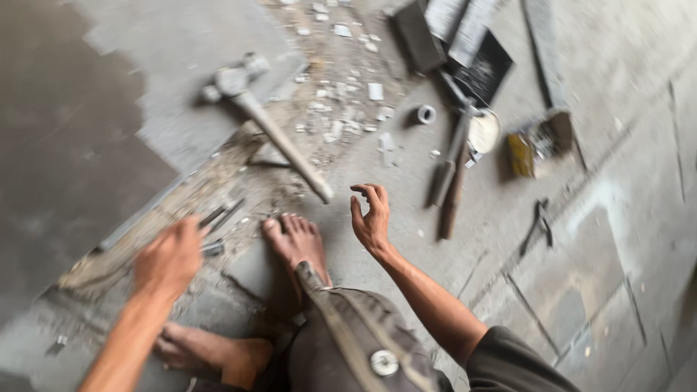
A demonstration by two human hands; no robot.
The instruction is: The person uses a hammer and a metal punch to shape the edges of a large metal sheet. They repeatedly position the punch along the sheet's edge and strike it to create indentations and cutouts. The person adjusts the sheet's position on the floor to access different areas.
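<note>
My left hand [168, 259] is blurred and closed around a thin dark metal tool [220, 215] that points up and right over broken floor rubble. My right hand [371, 215] hangs empty with its fingers curled apart, just right of my bare foot [296, 243]. A hammer [263, 120] with a wooden handle lies on the concrete floor beyond the foot, its handle end close to my right hand.
Chipped concrete debris [337, 109] is scattered near the hammer. Farther right lie long-handled tools [451, 170], a small metal ring [425, 114], a round tin [483, 132], a small box [541, 141], dark flat pieces [450, 40] and pliers [537, 225].
</note>
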